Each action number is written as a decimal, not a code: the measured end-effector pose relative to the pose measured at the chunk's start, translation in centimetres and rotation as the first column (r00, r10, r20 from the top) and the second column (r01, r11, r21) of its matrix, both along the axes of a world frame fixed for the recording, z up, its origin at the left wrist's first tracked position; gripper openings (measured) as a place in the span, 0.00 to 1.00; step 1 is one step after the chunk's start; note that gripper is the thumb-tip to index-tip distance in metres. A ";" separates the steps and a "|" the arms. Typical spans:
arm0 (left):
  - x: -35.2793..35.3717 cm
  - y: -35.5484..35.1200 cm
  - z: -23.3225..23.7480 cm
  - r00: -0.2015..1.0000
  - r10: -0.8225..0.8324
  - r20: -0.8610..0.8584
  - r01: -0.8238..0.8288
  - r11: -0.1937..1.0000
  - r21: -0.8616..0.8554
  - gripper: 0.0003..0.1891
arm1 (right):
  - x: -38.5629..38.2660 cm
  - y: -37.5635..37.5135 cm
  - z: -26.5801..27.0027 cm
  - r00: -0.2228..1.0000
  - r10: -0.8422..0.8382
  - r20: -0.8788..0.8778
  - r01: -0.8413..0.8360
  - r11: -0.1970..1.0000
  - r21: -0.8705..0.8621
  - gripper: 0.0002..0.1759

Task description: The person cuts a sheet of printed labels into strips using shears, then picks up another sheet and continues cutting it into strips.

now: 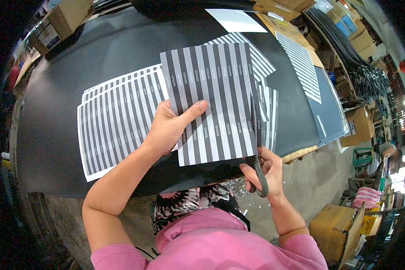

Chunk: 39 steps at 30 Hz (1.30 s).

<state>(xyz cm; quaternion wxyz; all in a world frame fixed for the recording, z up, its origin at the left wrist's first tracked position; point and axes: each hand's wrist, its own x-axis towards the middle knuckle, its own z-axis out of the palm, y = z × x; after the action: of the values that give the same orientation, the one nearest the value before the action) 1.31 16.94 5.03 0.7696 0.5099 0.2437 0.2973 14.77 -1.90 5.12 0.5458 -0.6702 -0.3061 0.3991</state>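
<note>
My left hand (pixel 171 123) grips a striped sheet (pixel 211 90) by its left edge, thumb on top and fingers behind it. The sheet carries black and light stripes printed with small words such as "GENUINE" and "LEATHER". My right hand (pixel 267 173) holds dark-handled scissors (pixel 259 173), fingers in the loops. Their blades point away from me along the sheet's right edge. To the left lies a stack of similar striped sheets (pixel 121 117) with white margins, partly hidden by my left hand and the held sheet.
Striped pieces (pixel 269 117) lie behind and right of the held sheet on the black table (pixel 49 130). Farther right are a striped sheet (pixel 297 63) and a plain white sheet (pixel 236 20). Cardboard boxes (pixel 335 229) stand on the floor. Another person (pixel 384 155) is far right.
</note>
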 end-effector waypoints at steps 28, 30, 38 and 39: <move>0.1 0.3 -0.6 0.999 0.005 0.044 -0.007 0.999 0.042 0.13 | 0.0 0.1 0.4 1.000 0.000 0.026 0.002 0.999 -0.046 0.11; 0.1 0.3 -0.3 0.999 0.010 0.035 -0.010 1.000 0.015 0.13 | 0.0 0.0 0.4 1.000 -0.003 0.020 0.004 0.999 -0.048 0.11; 0.1 0.2 -0.4 0.999 0.016 0.050 -0.015 1.000 -0.006 0.13 | 0.0 0.3 0.7 1.000 -0.003 0.006 0.004 0.998 -0.061 0.10; 0.1 0.2 -0.3 0.999 0.018 0.043 -0.018 1.000 -0.005 0.13 | 0.1 0.3 0.6 1.000 0.000 0.012 0.001 0.997 -0.073 0.10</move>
<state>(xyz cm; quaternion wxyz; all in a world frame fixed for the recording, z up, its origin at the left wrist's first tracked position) 1.43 17.19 4.69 0.7732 0.4992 0.2323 0.3144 14.88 -1.62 5.72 0.5191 -0.6922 -0.2944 0.4059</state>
